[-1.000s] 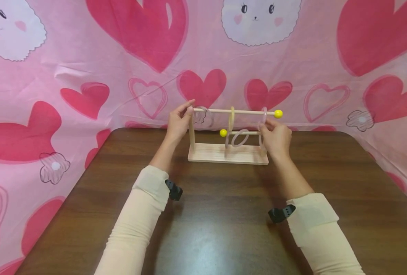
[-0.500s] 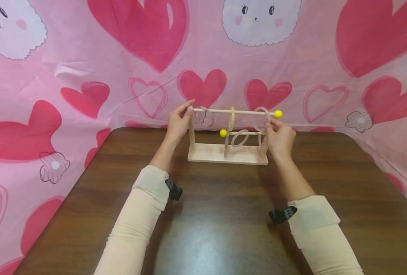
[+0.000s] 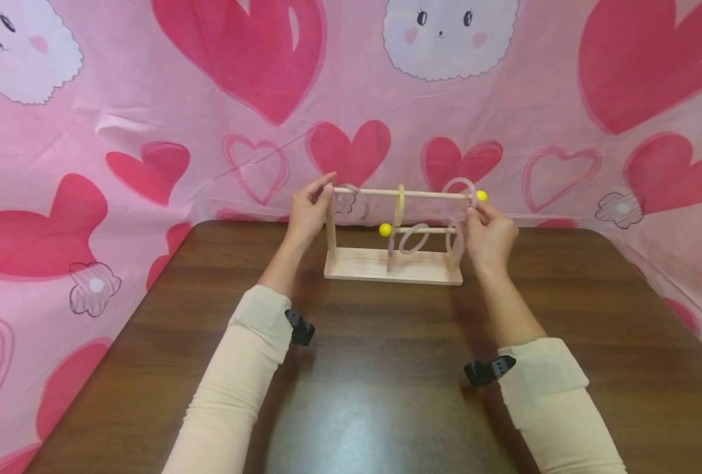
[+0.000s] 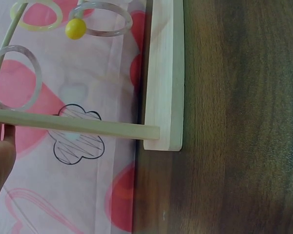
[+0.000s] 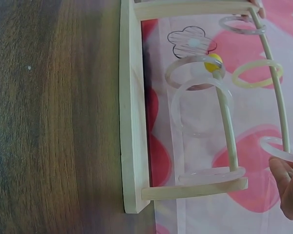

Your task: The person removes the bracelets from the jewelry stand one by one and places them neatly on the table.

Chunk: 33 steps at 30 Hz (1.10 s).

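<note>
A pale wooden stand (image 3: pixel 363 264) has two rods, each tipped with a yellow ball. My left hand (image 3: pixel 308 214) grips the top of its left post, thumb in front. At the upper rod's right end, my right hand (image 3: pixel 493 237) pinches a translucent pale pink bangle (image 5: pixel 276 152) beside the upper yellow ball (image 3: pixel 482 196). The rod passes through this bangle in the head view. A yellow bangle (image 3: pixel 400 214) hangs mid-rod, and a clear greyish bangle (image 4: pixel 38 73) hangs near the left post. Three pale bangles are on the lower rod, including a greyish one (image 5: pixel 172 66) by its yellow ball (image 5: pixel 213 62).
The stand rests near the back edge of a dark brown wooden table (image 3: pixel 363 368). Right behind it hangs a pink cloth (image 3: pixel 256 85) printed with hearts and white faces. Black wrist cameras sit at both pale sleeves (image 3: pixel 226 388).
My right hand has slid the pale pink bangle rightward along the upper rod to the yellow ball, and the bangle has turned to face the head camera. My left hand stays at the post.
</note>
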{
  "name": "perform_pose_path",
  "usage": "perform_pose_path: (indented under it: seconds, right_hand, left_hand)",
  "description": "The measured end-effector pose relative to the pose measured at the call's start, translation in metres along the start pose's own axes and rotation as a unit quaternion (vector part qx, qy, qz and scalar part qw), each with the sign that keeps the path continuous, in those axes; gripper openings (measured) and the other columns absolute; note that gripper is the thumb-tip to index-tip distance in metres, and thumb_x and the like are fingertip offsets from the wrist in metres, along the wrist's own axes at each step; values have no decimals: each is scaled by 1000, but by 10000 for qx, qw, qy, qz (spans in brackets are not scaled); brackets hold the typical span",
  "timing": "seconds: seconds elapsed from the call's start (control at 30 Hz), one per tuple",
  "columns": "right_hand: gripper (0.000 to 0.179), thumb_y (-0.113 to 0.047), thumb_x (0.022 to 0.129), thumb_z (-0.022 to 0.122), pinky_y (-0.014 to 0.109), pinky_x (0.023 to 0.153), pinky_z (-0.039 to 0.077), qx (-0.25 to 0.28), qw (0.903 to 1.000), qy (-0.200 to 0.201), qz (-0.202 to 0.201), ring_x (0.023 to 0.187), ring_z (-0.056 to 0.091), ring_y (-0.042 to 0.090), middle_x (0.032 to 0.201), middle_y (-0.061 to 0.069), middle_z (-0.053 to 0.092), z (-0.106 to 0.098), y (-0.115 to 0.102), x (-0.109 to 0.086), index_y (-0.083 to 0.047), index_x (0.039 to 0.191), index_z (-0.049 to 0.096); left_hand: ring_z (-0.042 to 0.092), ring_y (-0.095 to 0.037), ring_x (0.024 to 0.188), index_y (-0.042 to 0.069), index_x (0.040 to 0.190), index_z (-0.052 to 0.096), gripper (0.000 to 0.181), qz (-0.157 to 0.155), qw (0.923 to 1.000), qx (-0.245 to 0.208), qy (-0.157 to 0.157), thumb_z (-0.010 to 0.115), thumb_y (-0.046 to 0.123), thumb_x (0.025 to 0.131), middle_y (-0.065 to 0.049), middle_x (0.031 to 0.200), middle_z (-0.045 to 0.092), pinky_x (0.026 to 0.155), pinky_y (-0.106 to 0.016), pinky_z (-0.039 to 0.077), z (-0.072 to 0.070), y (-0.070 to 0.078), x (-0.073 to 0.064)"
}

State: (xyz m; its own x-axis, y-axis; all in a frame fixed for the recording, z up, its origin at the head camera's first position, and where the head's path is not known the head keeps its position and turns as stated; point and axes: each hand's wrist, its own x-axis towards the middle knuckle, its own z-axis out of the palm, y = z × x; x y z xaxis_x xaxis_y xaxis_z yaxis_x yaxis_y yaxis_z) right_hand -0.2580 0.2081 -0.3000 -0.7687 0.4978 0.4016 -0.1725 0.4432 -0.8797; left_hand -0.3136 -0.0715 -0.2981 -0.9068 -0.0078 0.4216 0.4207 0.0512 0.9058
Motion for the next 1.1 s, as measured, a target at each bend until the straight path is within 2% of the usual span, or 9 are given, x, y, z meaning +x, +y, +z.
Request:
perform_pose_path:
  seconds: [0.23, 0.47, 0.63, 0.73, 1.1]
  right_hand:
    - [24, -7, 89, 59, 14, 70, 52, 482, 9985, 273, 22, 86, 65, 7, 103, 14, 66, -1, 3, 2, 1, 110, 66]
    - [26, -8, 89, 60, 18, 67, 54, 1170, 9915, 495, 272, 69, 62, 0, 105, 17, 65, -5, 4, -1, 3, 112, 64]
    - [26, -7, 89, 60, 12, 63, 51, 1368, 9886, 536, 343, 67, 62, -1, 107, 18, 64, -6, 6, -1, 2, 113, 64]
    - [26, -5, 89, 59, 12, 63, 52, 1486, 9866, 558, 379, 67, 62, -3, 107, 19, 64, -6, 8, -1, 2, 113, 64]
    - [26, -4, 89, 57, 12, 63, 52, 1450, 9866, 655, 363, 70, 61, -5, 106, 19, 64, -10, 8, -1, 5, 113, 63]
  left_hand:
    - [47, -24, 120, -5, 125, 53, 32, -33, 10000, 70, -57, 50, 4, 94, -19, 129, 52, 97, -27, 42, 1, 29, -14]
    - [48, -25, 120, -5, 125, 53, 32, 42, 10000, 18, -65, 51, 4, 94, -20, 128, 52, 96, -28, 42, 1, 27, -13]
    - [48, -26, 119, -5, 125, 53, 33, 16, 10000, 10, -65, 52, 5, 94, -19, 129, 52, 96, -28, 42, 1, 26, -13]
    - [48, -26, 119, -6, 124, 53, 32, 22, 10000, -22, -48, 52, 4, 94, -19, 129, 52, 96, -28, 42, 1, 26, -14]
    - [49, -28, 118, -9, 123, 53, 31, 141, 9999, -79, -7, 51, 1, 93, -23, 125, 53, 96, -28, 43, 2, 27, -13]
